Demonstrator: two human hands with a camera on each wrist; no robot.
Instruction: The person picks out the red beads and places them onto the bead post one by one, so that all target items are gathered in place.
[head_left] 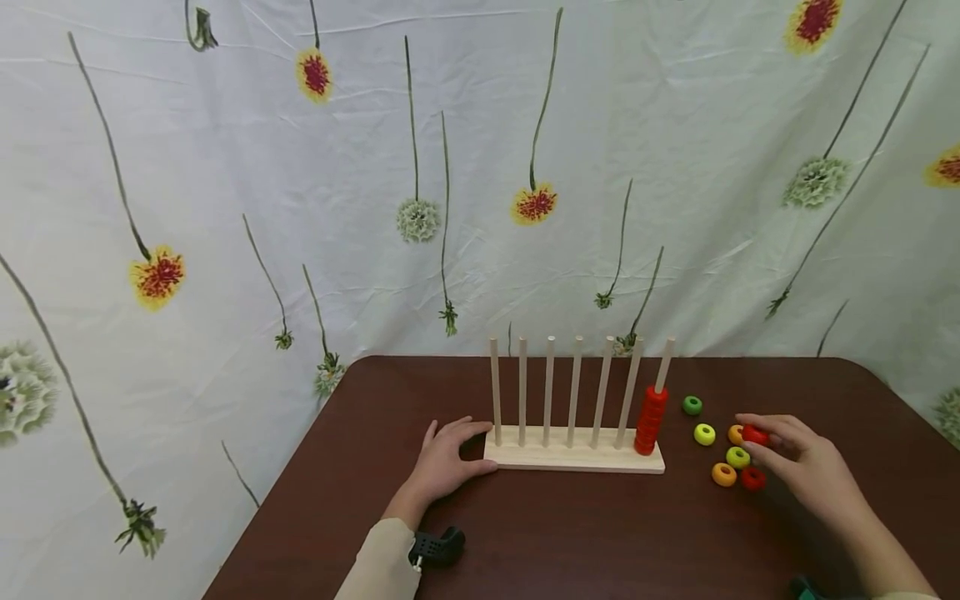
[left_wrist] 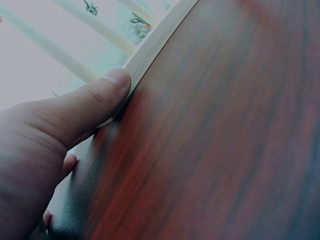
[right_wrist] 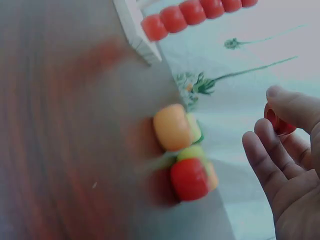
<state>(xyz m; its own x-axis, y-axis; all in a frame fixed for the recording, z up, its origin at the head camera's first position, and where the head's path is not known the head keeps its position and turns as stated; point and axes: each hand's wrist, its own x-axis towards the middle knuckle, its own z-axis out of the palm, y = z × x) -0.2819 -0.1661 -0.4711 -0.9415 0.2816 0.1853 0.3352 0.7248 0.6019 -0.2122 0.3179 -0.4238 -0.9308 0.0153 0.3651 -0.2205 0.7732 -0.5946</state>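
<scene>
A pale wooden base [head_left: 570, 458] with several upright pegs stands on the dark table. Its rightmost peg [head_left: 664, 362] carries a stack of red beads [head_left: 650, 421]; the other pegs are bare. My left hand [head_left: 446, 462] grips the base's left end, its thumb on the front edge, as the left wrist view also shows. My right hand [head_left: 806, 467] pinches a red bead [head_left: 755, 435] between thumb and fingers, raised above the loose beads. In the right wrist view that pinched red bead [right_wrist: 280, 122] is partly hidden by the thumb.
Right of the base lie a green bead [head_left: 692, 406], yellow-green beads [head_left: 704, 434], orange beads [head_left: 723, 475] and a red bead [head_left: 753, 478]. Behind the table [head_left: 585, 525] hangs a white cloth [head_left: 360, 167] printed with flowers. A dark band [head_left: 438, 547] is on the left wrist.
</scene>
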